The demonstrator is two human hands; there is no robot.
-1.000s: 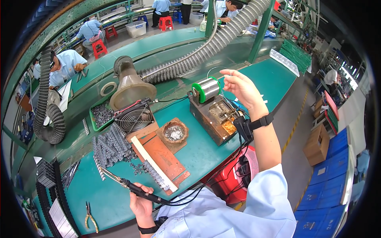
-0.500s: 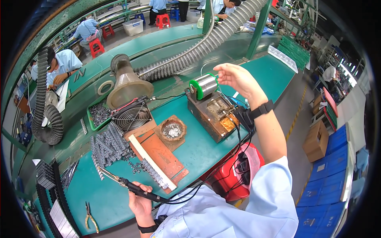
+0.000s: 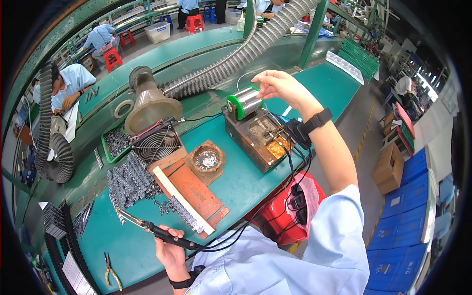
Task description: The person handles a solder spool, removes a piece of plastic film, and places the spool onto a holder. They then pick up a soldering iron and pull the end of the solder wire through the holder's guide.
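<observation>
My left hand is closed around the black handle of a soldering iron. The iron's metal tip points up and left, reaching the lower end of a pile of small metal-pinned component strips. My right hand is raised at the right flange of a solder wire spool with green ends. Its thumb and fingertips are pinched together; what lies between them is too small to make out. Under the spool stands a worn metal stand with an orange-brown sponge.
A brown dish of solder sits beside a reddish-brown board with a pale strip. Behind are a small fan, a fume funnel and a green parts tray. Pliers lie front left; a red bin stands below.
My right hand's fingers have closed from a looser curl into a pinch, nearer the spool. The bench has shifted slightly left and up in view. My left hand still holds the soldering iron.
</observation>
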